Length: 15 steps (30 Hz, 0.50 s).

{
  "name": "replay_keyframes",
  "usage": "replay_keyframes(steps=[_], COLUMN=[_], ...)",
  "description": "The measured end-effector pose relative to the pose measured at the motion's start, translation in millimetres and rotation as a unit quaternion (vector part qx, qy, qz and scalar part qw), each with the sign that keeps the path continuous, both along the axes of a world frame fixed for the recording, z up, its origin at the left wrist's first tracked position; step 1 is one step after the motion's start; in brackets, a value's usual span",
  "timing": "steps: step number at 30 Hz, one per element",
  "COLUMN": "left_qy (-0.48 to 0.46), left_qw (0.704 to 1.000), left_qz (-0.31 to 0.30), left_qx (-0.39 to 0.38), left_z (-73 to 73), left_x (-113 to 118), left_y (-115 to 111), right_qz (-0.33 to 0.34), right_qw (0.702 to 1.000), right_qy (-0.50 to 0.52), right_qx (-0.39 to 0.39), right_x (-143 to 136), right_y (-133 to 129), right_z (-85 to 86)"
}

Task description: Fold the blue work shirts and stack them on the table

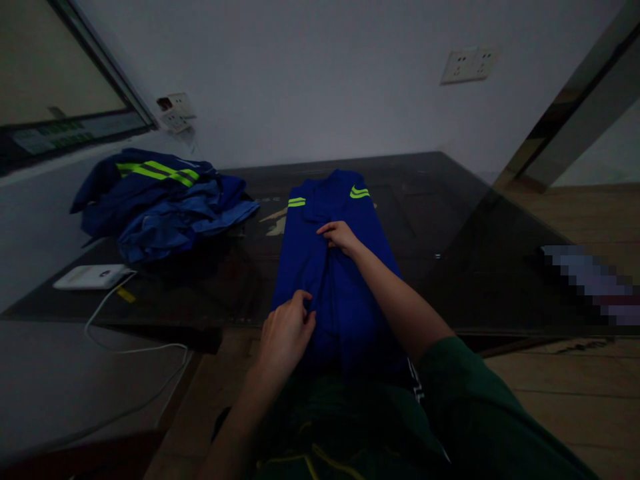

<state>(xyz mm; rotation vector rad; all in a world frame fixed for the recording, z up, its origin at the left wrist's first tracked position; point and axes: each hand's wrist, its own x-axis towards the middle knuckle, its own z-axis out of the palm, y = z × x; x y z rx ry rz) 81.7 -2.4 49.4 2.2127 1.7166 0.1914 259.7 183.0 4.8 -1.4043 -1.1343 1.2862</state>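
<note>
A blue jacket (360, 280) with yellow-green stripes at the shoulders lies lengthwise on the dark table, its collar at the far end and its lower part hanging toward my body. My right hand (341, 237) is at the front opening just below the collar, fingers bent together on the cloth. Nearer to me, my left hand (287, 330) is curled at the left front panel, with thumb and forefinger pinching the fabric. A loose fold runs between the two hands. Dim light hides the finer detail of the grip.
A crumpled heap of blue striped clothing (165, 207) sits at the table's left. Beside it lie a white device (93, 277) with a cable (135, 349) trailing over the edge. A blurred-out flat object (590, 283) rests at the right. Wall sockets (469, 65) are behind the dark table (450, 220).
</note>
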Motion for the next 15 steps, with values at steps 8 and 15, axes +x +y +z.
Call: replay_keyframes(steps=[8, 15], left_qy=[0.026, 0.002], left_qw=[0.999, 1.000], left_qz=[0.020, -0.006], left_qx=[0.005, 0.008], left_z=[5.3, -4.2], left_x=[2.4, 0.9], left_y=[3.2, 9.4], right_qz=[-0.003, -0.002], right_qw=[1.000, 1.000], right_qy=[0.002, 0.002], right_qx=[-0.002, 0.000], right_x=[-0.5, -0.9], right_y=[-1.0, -2.2], right_z=[2.1, 2.5])
